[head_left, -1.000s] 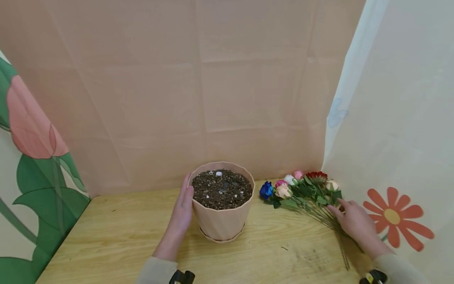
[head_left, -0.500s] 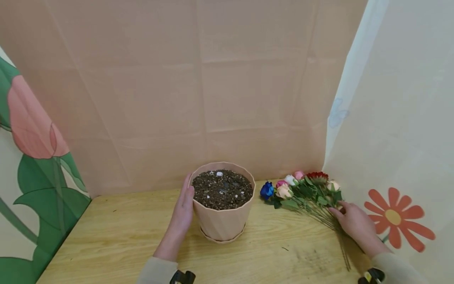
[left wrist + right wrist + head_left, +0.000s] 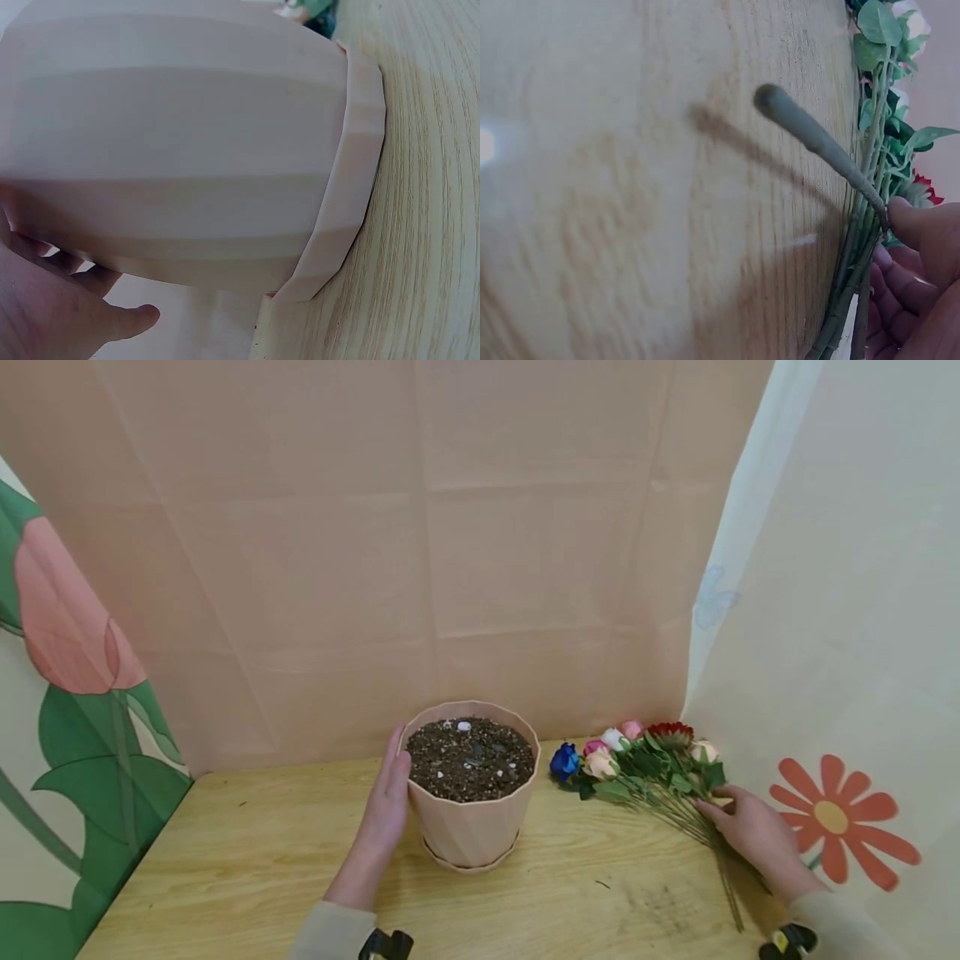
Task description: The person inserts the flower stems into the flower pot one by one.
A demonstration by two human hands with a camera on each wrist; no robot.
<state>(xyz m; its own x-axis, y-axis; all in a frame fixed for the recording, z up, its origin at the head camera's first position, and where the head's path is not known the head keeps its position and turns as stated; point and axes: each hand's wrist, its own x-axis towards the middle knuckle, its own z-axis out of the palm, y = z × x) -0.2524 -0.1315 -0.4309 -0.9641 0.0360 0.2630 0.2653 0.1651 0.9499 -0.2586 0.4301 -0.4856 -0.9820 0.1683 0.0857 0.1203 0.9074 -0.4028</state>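
Pinkish cloth [image 3: 315, 543] backs our wooden table [image 3: 247, 847]. Head view: soil-filled pot [image 3: 470, 828], lower centre of frame; our left hand [image 3: 385, 802] lies along its left side, fingers straight. Flowers [image 3: 657, 762] lie at lower right, our right hand [image 3: 756, 833] at their stems [image 3: 684, 817]. Left wrist view: pot across the upper left; at lower left one digit stands apart from the others. Right wrist view: thumb and fingers pinch one stem [image 3: 821, 144], right of centre.

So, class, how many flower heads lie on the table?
7 visible: blue rose far left; peach rose in front; magenta, white and pink behind it; red back right; cream far right. Leaves may hide more.
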